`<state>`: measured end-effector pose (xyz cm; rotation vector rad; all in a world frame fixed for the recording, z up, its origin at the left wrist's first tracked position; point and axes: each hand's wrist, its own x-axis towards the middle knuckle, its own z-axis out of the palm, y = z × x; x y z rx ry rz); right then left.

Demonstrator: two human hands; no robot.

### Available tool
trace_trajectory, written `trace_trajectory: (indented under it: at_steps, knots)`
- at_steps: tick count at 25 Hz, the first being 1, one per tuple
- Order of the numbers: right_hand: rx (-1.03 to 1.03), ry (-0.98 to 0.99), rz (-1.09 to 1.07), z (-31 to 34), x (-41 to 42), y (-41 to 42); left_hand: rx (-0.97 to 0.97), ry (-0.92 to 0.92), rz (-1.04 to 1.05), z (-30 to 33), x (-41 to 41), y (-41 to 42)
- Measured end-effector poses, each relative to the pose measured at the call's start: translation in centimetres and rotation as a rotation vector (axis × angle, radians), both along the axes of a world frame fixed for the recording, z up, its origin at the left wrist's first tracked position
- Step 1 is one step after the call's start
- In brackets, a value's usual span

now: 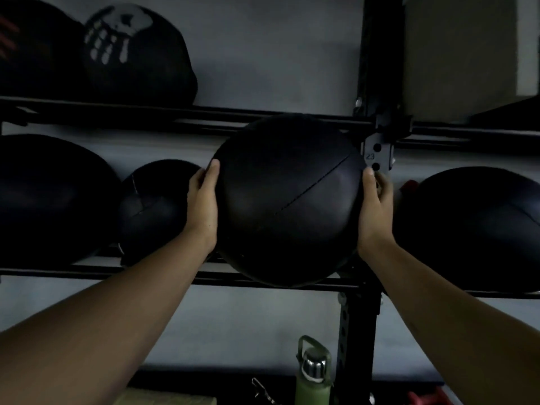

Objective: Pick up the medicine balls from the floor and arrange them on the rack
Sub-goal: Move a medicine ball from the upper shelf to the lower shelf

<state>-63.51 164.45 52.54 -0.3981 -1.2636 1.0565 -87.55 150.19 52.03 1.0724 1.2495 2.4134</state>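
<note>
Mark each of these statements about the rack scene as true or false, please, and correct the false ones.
1. Both hands hold the same black medicine ball. True: the left hand presses its left side and the right hand its right side.
2. The held ball carries a white skull print. False: it is plain; the skull ball sits on the upper shelf.
3. A green water bottle stands low, beside the rack post. True.
4. The middle shelf has no other balls. False: a smaller ball sits left of the held one and another ball lies to the right.
5. The bottle's cap is off. False: a lid with a handle is on it.
</note>
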Motion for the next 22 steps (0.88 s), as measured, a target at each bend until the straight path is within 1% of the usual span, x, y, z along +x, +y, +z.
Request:
trace_trajectory:
  at_steps: [1,4,5,6,8,9,14,17,22]
  knots:
    - [0.015,-0.006,-0.024,-1.1,-0.6,1.3,0.008,0.081,0.061,-0.4,0.5,0.5]
    - [0.059,-0.001,-0.100,-3.1,-1.2,5.2,-0.046,0.422,0.173,0.1,2.1,4.0]
    - [0.093,-0.014,-0.109,-3.0,-1.5,6.2,-0.069,0.471,0.191,0.9,1.9,5.4]
    - [0.146,-0.051,-0.117,-2.4,-2.1,7.1,-0.085,0.460,0.204,1.6,1.1,6.6]
    - [0.256,-0.175,-0.123,-1.3,-3.6,8.3,-0.114,0.369,0.209,2.3,-0.9,8.3]
    - [0.282,-0.195,-0.119,-1.0,-4.4,8.8,-0.114,0.335,0.220,2.1,-1.9,9.0]
    - [0.255,-0.161,-0.158,-0.4,-6.0,11.0,-0.022,0.251,0.299,1.7,-2.9,11.8]
    - [0.266,-0.165,-0.134,-0.5,-5.8,10.9,-0.039,0.275,0.296,1.8,-2.6,11.1]
    - [0.283,-0.188,-0.106,-0.8,-5.3,10.8,-0.130,0.360,0.284,1.9,-1.9,9.8]
